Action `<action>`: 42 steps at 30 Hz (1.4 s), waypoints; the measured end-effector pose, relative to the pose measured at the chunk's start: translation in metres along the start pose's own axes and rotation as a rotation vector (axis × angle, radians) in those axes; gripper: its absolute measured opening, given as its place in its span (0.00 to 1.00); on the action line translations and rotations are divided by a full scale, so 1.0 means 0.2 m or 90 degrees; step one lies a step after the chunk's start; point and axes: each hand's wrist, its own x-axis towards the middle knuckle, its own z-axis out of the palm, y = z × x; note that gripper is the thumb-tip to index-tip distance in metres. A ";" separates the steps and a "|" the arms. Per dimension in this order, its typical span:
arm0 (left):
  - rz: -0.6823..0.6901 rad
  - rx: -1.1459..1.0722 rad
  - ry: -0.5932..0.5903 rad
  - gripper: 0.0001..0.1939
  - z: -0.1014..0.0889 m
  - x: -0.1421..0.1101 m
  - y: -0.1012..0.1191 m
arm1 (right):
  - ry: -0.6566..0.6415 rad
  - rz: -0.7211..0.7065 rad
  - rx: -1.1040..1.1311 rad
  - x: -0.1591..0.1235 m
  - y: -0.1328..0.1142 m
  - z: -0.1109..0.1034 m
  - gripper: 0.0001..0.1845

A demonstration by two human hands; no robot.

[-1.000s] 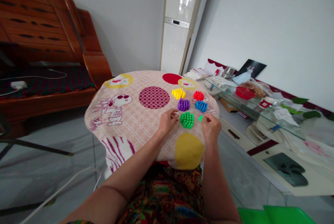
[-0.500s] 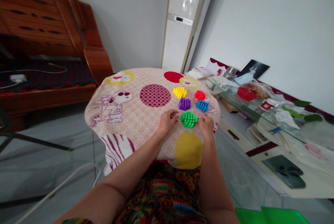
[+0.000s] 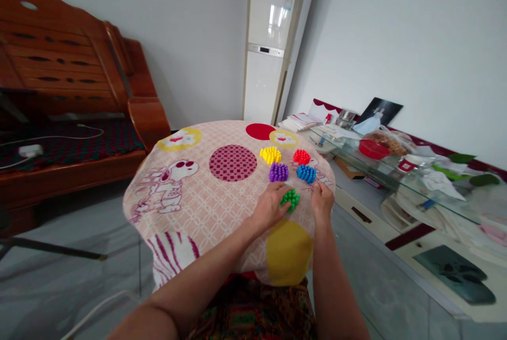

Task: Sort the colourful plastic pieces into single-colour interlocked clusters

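Five heaps of small plastic pegs lie on a round table under a patterned cloth (image 3: 190, 192): yellow (image 3: 270, 154), red (image 3: 301, 157), purple (image 3: 279, 171), blue (image 3: 306, 173) and green (image 3: 291, 198). My left hand (image 3: 270, 206) lies over the left side of the green heap, fingers curled onto the pegs. My right hand (image 3: 322, 197) rests just right of the green heap, below the blue one, fingers bent down to the cloth. What its fingertips hold is hidden.
A wooden bench (image 3: 71, 97) stands at the left, a tall white air conditioner (image 3: 271, 39) behind the table. A cluttered glass shelf (image 3: 380, 163) with a red bowl (image 3: 372, 148) runs along the right wall. White cable (image 3: 91, 313) lies on the floor.
My left hand has slid right onto the green heap. My right hand, which held a green peg beside the heap, came to the heap's right edge. The view tilted up slightly.
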 end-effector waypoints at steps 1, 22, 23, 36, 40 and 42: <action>0.041 0.036 -0.033 0.23 0.02 0.03 0.03 | 0.015 0.000 0.003 0.04 0.01 0.01 0.24; -0.259 0.227 -0.028 0.23 -0.21 0.29 -0.52 | -0.276 0.057 0.299 0.26 -0.20 0.55 0.27; -0.289 0.207 -0.006 0.25 -0.24 0.32 -0.58 | -0.322 0.072 0.341 0.24 -0.26 0.58 0.27; -0.390 -0.281 0.242 0.21 -0.45 0.46 -0.98 | -0.504 -0.025 0.470 0.24 -0.56 0.62 0.31; -0.405 -0.066 0.217 0.22 -0.47 0.47 -1.05 | -0.102 -0.025 0.176 0.56 -0.26 0.49 0.28; -0.420 0.023 0.172 0.22 -0.47 0.46 -1.06 | -0.068 0.006 0.005 0.71 -0.13 0.44 0.27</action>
